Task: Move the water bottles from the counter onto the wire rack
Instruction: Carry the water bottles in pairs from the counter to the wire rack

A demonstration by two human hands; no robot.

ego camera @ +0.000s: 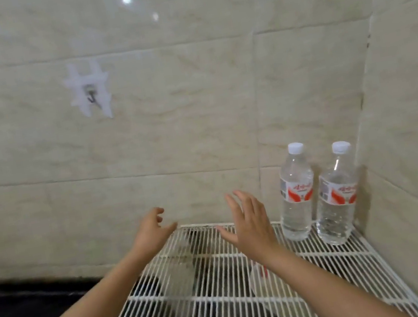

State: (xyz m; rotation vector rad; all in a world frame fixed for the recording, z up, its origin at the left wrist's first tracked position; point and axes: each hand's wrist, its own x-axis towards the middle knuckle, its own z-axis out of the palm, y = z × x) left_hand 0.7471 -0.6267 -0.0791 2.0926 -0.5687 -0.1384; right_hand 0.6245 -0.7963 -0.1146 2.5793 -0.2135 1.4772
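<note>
Presently, items as found.

Left hand (pixel 153 229): empty, fingers loosely spread and a little curled. It hovers over the far left corner of the rack (pixel 199 299) and touches nothing.

Right hand (pixel 250 223): empty, fingers straight and fanned, palm turned inward. It hovers over the middle of the rack's far edge, near the bottles but apart from them.

Rack: white wire, with thin bars running front to back and a few cross-bars. A clear shape with some red shows blurred beneath it; I cannot tell what it is.

Left bottle (pixel 296 193), right bottle (pixel 337 197): both upright, with white caps and red-and-white labels, just beside each other at the rack's far right corner, close to the wall (pixel 193 105).

Handling, by judgement: they look full, so fairly weighty. The plastic is thin and smooth and will likely give when squeezed. Best gripped round the label band, not by the cap. Bases may rock on the wires, so set them down square.

Desk (pixel 33 306): dark and blurred, lower, beyond the rack's left edge.

Hook (pixel 90 95): on the wall, bare.
</note>
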